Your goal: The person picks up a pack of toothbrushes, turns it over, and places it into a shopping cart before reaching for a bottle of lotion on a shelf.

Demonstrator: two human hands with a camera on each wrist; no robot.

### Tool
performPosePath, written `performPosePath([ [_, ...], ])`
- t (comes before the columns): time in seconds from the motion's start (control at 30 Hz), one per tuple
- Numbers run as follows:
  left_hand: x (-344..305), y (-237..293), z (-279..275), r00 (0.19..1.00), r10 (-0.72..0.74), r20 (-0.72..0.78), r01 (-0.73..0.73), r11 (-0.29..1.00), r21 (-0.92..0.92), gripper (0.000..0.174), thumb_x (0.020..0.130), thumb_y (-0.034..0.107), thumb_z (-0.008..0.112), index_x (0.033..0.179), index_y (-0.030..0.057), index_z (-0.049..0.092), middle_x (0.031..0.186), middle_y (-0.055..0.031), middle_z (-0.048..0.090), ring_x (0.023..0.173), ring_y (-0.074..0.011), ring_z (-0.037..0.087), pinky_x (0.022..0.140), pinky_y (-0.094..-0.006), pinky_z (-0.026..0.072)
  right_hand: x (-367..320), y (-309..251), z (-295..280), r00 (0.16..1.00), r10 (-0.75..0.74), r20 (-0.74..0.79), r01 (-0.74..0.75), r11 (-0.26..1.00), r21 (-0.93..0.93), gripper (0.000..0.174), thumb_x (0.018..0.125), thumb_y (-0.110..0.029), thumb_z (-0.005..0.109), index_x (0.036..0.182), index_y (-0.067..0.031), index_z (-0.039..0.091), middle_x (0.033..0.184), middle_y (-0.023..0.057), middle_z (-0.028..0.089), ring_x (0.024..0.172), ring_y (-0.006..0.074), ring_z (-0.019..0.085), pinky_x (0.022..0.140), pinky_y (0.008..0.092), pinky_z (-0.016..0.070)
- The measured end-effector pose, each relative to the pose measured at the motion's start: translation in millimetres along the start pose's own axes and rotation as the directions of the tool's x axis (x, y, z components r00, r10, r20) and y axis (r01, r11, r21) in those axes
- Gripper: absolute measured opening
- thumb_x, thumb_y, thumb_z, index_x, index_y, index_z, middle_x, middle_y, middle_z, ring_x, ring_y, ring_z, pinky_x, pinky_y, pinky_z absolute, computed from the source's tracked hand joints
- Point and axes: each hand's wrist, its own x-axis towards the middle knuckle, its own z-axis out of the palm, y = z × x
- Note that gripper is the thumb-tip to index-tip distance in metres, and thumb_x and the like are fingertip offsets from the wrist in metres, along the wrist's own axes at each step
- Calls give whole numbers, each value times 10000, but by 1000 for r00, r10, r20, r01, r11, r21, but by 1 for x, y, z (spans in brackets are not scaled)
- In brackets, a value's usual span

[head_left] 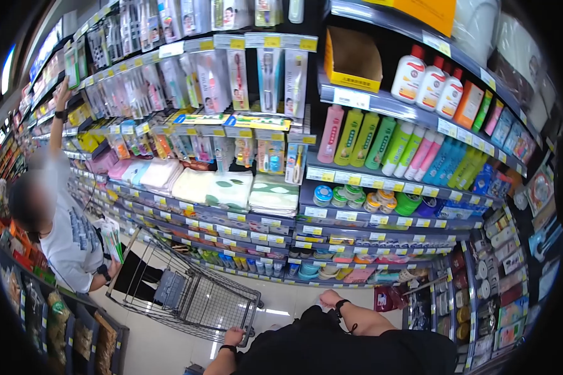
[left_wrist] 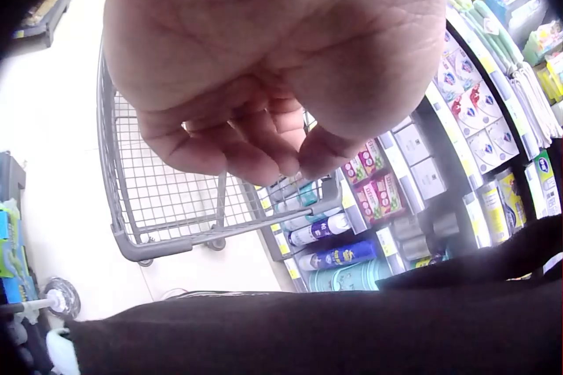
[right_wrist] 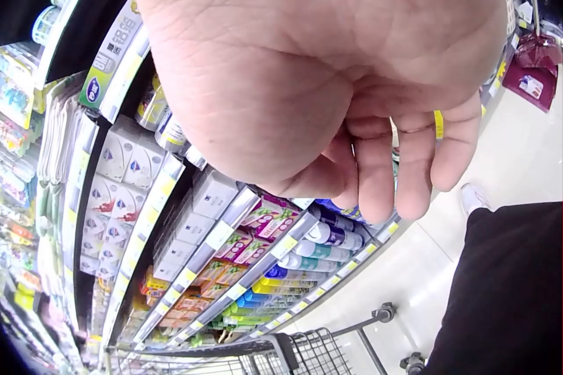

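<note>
Hanging slack, fingers loosely curled, grasping nothing: left hand and right hand. Just beside the left, on the aisle floor: shopping cart, lengthwise along the shelves, near end pointing toward it.

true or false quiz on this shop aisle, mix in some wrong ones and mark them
1. A wire shopping cart stands in the aisle. True.
2. The left hand grips the cart's handle. False: its fingers hang loosely curled above the cart and hold nothing.
3. Another person reaches one arm overhead. True.
4. The right hand holds a bottle. False: its fingers are loosely curled and hold nothing.
5. Folded towels lie below the hanging toothbrushes. True.
</note>
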Motion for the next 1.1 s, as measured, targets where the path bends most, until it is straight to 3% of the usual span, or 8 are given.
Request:
performPosePath([
  [0.13, 19, -22, 6, 989, 141, -53, -136, 987, 85, 215, 798, 214, 689, 892, 21, 691, 725, -115, 689, 638, -208, 661, 593, -357, 514, -5, -6, 3, 999, 32, -25, -29, 994, 105, 325, 828, -297, 497, 776, -28, 671, 673, 77, 669, 510, 209, 596, 495, 348, 496],
  [0.2, 5, -10, -1, 992, 127, -21, -124, 986, 107, 233, 830, 230, 656, 890, 5, 672, 705, -98, 675, 629, -189, 651, 584, -344, 511, -9, -12, -1, 996, 90, 11, -90, 992, 92, 202, 828, -190, 536, 773, -46, 665, 731, 77, 665, 622, 193, 652, 505, 337, 497],
  [0.43, 24, -21, 3, 995, 101, 20, -101, 995, -9, 214, 805, 189, 698, 903, -2, 687, 762, -100, 699, 658, -191, 660, 603, -343, 517, -1, 4, 8, 989, 116, 94, -129, 980, 149, 182, 851, -157, 527, 804, -47, 664, 717, 70, 658, 594, 178, 624, 478, 315, 476],
  [0.5, 21, -20, 1, 997, 80, 17, -80, 997, -12, 210, 827, 189, 683, 898, -8, 679, 759, -93, 691, 673, -178, 651, 620, -336, 512, 1, 12, 11, 998, -35, 58, 23, 981, 194, 174, 868, -118, 517, 818, -44, 667, 708, 61, 649, 581, 174, 607, 469, 314, 471],
  [0.73, 0, 4, -5, 981, 108, 159, -115, 993, 39, 183, 843, 165, 661, 897, -11, 657, 755, -65, 686, 661, -157, 632, 611, -317, 503, -8, 7, 15, 999, -47, 0, 42, 886, 462, 155, 895, -109, 530, 879, -48, 671, 749, 67, 644, 569, 159, 584, 460, 311, 456],
  [0.93, -11, 14, -3, 982, 96, 165, -96, 995, -5, 107, 828, 96, 676, 878, 2, 665, 776, -44, 691, 682, -130, 633, 625, -275, 509, -23, -9, 6, 998, 52, 44, -62, 967, 249, 276, 922, -318, 602, 883, -49, 648, 720, 43, 584, 550, 153, 531, 476, 309, 448],
  [1.0, -14, 14, -2, 979, 114, 169, -115, 993, -3, 123, 843, 102, 684, 892, -10, 669, 788, -53, 698, 685, -132, 638, 627, -278, 515, -22, -7, 7, 998, 54, 38, -60, 985, 160, 465, 905, -498, 578, 973, -48, 675, 726, 48, 615, 499, 171, 545, 494, 310, 499],
  [1.1, -9, 7, 3, 963, 209, 171, -211, 977, -5, 168, 864, 136, 680, 904, -27, 677, 776, -61, 700, 686, -144, 647, 637, -285, 520, -27, -9, 3, 995, 76, 65, -80, 995, 58, 469, 911, -500, 569, 952, -45, 677, 743, 40, 623, 568, 168, 579, 495, 310, 504],
])
